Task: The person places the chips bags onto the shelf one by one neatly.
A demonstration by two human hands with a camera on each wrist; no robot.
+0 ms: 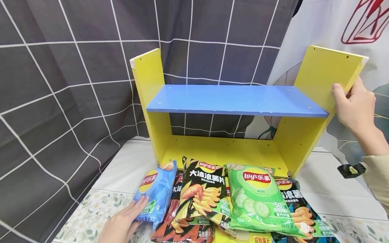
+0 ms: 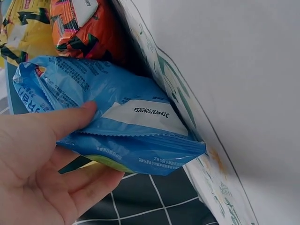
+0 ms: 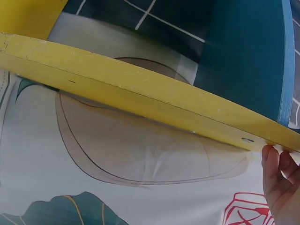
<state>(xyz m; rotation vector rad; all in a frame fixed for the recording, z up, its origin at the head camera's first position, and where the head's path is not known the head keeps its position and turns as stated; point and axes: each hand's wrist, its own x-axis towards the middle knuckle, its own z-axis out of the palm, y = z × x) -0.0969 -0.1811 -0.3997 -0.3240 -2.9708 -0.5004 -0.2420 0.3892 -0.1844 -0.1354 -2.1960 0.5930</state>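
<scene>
My left hand (image 1: 125, 221) grips a blue bag of Lay's chips (image 1: 158, 192) by its left side. In the left wrist view the thumb lies on the bag's printed back (image 2: 112, 93), while the other fingers are on its far face. My right hand (image 1: 357, 106) holds the right side panel (image 1: 328, 71) of a yellow shelf unit with a blue middle board (image 1: 237, 99). Its thumb rests on the panel's inner face. In the right wrist view the fingertips (image 3: 272, 157) touch the panel's edge.
Several other chip bags lie piled before the shelf, among them a black one (image 1: 206, 189), a green one (image 1: 258, 199) and a red one (image 1: 185, 231). A white cloth with a floral border (image 1: 97, 206) covers the table. A dark checked curtain (image 1: 91, 67) hangs behind and at left.
</scene>
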